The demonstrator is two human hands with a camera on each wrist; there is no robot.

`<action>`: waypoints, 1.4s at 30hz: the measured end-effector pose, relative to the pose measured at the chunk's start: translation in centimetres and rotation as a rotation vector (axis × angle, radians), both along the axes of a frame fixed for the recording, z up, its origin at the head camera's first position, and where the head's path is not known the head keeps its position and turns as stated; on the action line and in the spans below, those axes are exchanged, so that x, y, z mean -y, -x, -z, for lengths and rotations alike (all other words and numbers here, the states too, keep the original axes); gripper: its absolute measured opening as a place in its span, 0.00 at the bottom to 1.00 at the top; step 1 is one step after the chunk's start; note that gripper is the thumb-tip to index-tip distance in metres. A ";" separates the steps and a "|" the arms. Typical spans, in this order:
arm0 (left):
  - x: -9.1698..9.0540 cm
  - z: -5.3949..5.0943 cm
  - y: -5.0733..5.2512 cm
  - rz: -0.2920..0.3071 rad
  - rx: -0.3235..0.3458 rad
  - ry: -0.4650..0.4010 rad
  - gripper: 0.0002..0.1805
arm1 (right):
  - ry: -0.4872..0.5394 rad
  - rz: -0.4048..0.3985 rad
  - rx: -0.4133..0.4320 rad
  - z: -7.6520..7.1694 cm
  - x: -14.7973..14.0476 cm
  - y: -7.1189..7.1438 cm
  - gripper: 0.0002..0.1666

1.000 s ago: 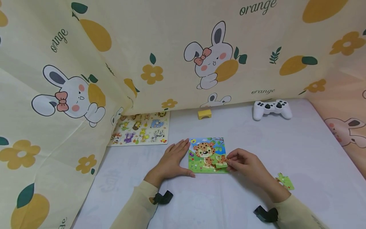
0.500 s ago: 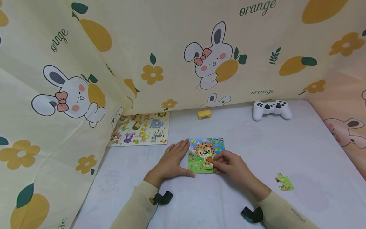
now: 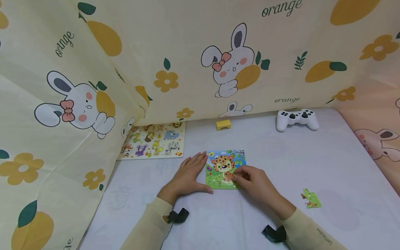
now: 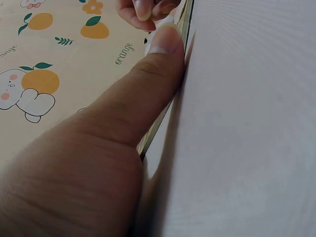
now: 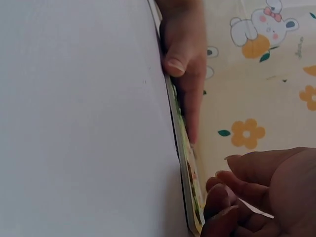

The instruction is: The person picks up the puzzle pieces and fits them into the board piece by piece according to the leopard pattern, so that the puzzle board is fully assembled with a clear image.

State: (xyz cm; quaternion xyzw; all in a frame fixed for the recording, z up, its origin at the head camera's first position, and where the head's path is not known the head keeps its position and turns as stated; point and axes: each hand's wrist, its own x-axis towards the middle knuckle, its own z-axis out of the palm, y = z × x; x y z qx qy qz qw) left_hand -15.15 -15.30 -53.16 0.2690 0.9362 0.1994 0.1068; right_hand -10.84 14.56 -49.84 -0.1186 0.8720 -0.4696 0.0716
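A small leopard jigsaw puzzle [image 3: 215, 182] lies on the white-covered table between the two hands. My left hand [image 3: 187, 175] rests flat along its left side, fingers extended and thumb at the lower left corner; the left wrist view shows the thumb [image 4: 143, 89] against the board's edge. My right hand [image 3: 256, 180] bends over the lower right part, thumb and forefinger pinching a puzzle piece at the leopard's body [image 3: 228, 176]. The hand hides much of that corner. In the right wrist view, curled fingers [image 5: 222, 197] sit close above the board's edge [image 5: 185, 173].
One loose green puzzle piece [image 3: 311, 199] lies right of the right hand. Farther back are a yellow arch block [image 3: 223, 125], a white game controller [image 3: 297, 119] and an animal board [image 3: 156, 142] partly under the curtain [image 3: 187, 41].
My right hand has moved left over the puzzle with the piece, from its right edge. The piece's lower edge now lies flatter on the board. My left hand stays put.
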 end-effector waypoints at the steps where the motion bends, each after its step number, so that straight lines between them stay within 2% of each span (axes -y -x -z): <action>1: 0.0 0.0 0.0 0.000 0.000 -0.002 0.76 | -0.001 -0.002 -0.021 -0.1 -0.1 0.0 0.04; 5: 0.1 0.0 0.0 0.000 -0.002 0.000 0.76 | -0.043 -0.069 -0.140 -0.2 -0.2 -0.1 0.05; 8: 0.1 0.0 0.0 0.001 -0.005 0.004 0.76 | -0.120 -0.177 -0.237 -0.2 0.0 -0.2 0.09; 10: 0.1 -0.1 0.0 0.001 -0.004 0.004 0.76 | -0.183 -0.250 -0.272 -0.1 0.2 -0.3 0.14; 13: 0.1 -0.2 0.0 0.001 -0.003 0.004 0.76 | -0.277 -0.337 -0.292 -0.1 0.3 -0.7 0.20; 16: 0.0 -0.3 0.0 0.001 -0.003 0.005 0.76 | -0.348 -0.377 -0.292 -0.1 0.4 -1.0 0.21; 22: 0.0 -0.4 0.0 -0.003 0.001 0.015 0.76 | -0.371 -0.404 -0.264 -0.4 0.4 -1.2 0.23; 26: 0.0 -0.4 0.0 -0.004 0.005 0.010 0.76 | -0.334 -0.391 -0.189 -0.3 0.1 -1.2 0.26; 29: 0.0 -0.4 0.0 -0.003 0.013 0.002 0.76 | -0.257 -0.350 -0.117 -0.1 -0.6 -1.3 0.29; 31: 0.0 -0.4 0.0 -0.003 0.018 -0.001 0.76 | -0.186 -0.314 -0.098 0.0 -1.4 -1.2 0.29; 36: 0.0 -0.5 -0.1 -0.006 0.023 -0.012 0.76 | -0.008 -0.249 -0.138 0.1 -3.7 -1.0 0.25; 42: 0.0 -0.3 -0.1 -0.005 0.019 -0.012 0.77 | 0.133 -0.188 -0.160 -0.6 -7.1 -1.1 0.23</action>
